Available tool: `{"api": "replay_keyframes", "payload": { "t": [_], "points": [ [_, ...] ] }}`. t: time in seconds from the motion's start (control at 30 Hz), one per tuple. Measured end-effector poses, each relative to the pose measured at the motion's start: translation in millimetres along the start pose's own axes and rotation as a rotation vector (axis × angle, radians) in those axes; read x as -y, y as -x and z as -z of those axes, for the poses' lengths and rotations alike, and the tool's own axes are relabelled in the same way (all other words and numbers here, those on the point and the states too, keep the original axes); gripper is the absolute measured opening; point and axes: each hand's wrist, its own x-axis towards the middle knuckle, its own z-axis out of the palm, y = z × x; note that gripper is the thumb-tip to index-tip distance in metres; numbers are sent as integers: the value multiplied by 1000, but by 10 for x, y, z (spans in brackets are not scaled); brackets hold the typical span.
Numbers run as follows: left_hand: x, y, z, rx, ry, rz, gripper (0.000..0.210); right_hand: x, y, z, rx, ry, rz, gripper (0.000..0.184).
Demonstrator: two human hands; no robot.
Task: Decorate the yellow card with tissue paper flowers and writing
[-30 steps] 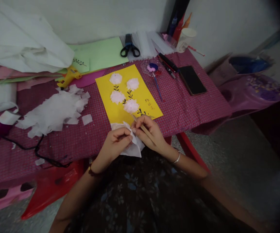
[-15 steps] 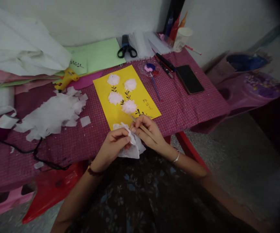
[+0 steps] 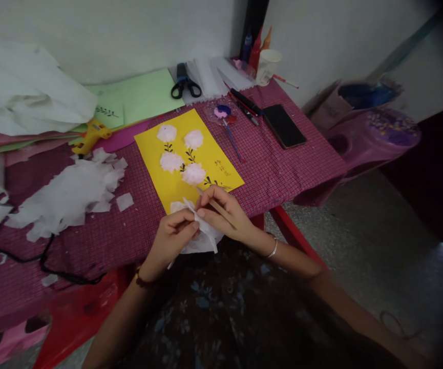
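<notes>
Between thumb and fingers, my left hand pinches a crumpled piece of white tissue paper in front of my body. My right hand is closed on a thin, light-coloured stick lying across its palm, with its fingertips against the same tissue paper. Just beyond my hands lies a yellow card, partly hidden by them at its near edge. It carries several fluffy white paper flowers, dark painted leaves and some handwriting.
A heap of white tissue squares lies left, near a yellow glue gun and a black cable. Behind the card are scissors and green paper. A paintbrush, pens, a phone and a paper cup are on the right.
My view has shifted a little, so the table's things sit further left in the picture. My right fingertips have moved slightly over the tissue paper; both hands keep their hold.
</notes>
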Motion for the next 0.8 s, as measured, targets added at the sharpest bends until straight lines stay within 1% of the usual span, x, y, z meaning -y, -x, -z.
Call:
{"api": "replay_keyframes", "payload": {
  "t": [0.1,0.27,0.37,0.47,0.53,0.6,0.7,0.8],
  "points": [
    [-42,-4,-25,3,-32,-28,14,5,3,-8,-8,35,5,23],
    [-55,-17,-41,8,-5,-52,14,-42,8,-12,-15,1,3,19],
    [-33,-13,-36,1,42,-88,12,-67,14,-7,-60,-22,8,18],
    [-4,-2,-20,-35,76,-167,9,-84,17,-8,-119,-37,2,15],
    [16,-2,-4,-48,98,-192,8,-83,16,-15,-132,-48,-4,15],
    [30,-9,14,-29,136,-165,10,-71,14,-26,-115,-41,9,16],
    [12,-21,31,5,164,-103,23,-52,14,-55,-72,42,31,14],
    [-93,-18,21,-37,46,-13,27,-62,19,-91,-51,122,34,12]
  ]
}}
